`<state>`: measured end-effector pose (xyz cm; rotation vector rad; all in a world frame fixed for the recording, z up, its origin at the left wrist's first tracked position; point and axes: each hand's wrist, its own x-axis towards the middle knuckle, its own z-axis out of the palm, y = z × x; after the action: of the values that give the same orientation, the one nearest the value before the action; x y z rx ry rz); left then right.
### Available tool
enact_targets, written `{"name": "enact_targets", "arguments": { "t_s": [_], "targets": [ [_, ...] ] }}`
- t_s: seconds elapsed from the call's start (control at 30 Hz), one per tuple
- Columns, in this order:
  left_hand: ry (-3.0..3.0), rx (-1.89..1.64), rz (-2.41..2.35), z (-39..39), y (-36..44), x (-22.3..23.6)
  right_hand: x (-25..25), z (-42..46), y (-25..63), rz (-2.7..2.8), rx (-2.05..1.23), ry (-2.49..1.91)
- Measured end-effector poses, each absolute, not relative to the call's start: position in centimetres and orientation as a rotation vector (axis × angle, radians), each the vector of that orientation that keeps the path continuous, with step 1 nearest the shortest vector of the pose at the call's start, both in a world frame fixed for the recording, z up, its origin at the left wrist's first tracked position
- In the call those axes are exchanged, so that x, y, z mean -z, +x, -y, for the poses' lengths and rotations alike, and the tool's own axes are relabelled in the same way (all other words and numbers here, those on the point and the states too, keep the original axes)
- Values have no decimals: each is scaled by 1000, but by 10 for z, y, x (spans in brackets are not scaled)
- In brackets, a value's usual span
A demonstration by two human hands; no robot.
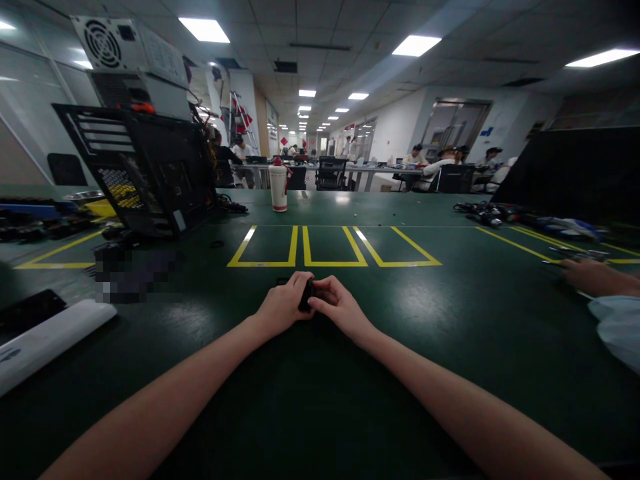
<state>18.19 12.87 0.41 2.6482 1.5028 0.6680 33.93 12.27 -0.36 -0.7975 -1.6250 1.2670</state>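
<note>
Both my hands meet over the middle of the green table [420, 387], just in front of the yellow-taped boxes [333, 264]. My left hand [285, 303] is closed around a small black object [306, 297], its kind too dark and covered to make out. From the other side my right hand [340, 307] pinches the same object between thumb and fingers. A dark edge of something shows just behind my left knuckles.
A black computer case [150, 167] with a power supply [130, 50] on top stands at left. A cream bottle [279, 187] stands behind the taped boxes. A white long object [55, 340] lies near left. Another person's hand [595, 277] rests by tools at right.
</note>
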Motion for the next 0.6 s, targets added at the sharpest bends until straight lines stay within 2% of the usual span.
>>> {"name": "enact_targets", "arguments": {
  "t_s": [0.27, 0.6],
  "targets": [
    [2649, -670, -1509, -130, 182, -1, 5, -128, 342, 1637, -1272, -911],
    [2627, -601, -1527, -128, 183, -5, 2, -121, 341, 1663, -1298, -780]
  ]
}}
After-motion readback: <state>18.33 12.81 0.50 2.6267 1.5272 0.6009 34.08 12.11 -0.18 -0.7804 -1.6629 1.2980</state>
